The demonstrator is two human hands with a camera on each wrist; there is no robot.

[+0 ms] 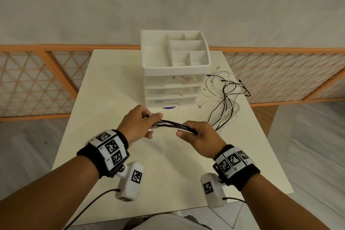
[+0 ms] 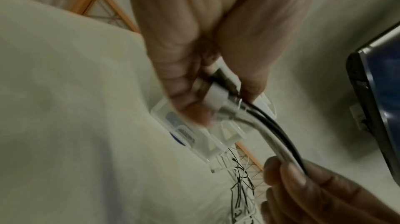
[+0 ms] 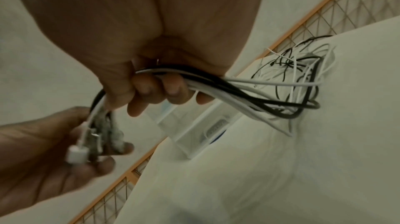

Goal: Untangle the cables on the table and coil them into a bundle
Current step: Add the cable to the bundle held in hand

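Observation:
Several black and white cables (image 1: 172,124) run as one bunch between my two hands above the middle of the table. My left hand (image 1: 147,121) grips the plug ends (image 2: 218,89), which are gathered together. My right hand (image 1: 190,130) is curled around the same bunch a short way along (image 3: 173,73). Behind the right hand the cables fan out into a loose tangle (image 1: 225,95) lying on the table's right side (image 3: 298,77). White and silver plugs (image 3: 86,145) stick out of the left hand in the right wrist view.
A white plastic drawer organizer (image 1: 175,69) with an open compartment tray on top stands at the far middle of the cream table (image 1: 104,99). An orange lattice fence (image 1: 37,80) runs behind the table. A dark screen (image 2: 381,91) shows in the left wrist view.

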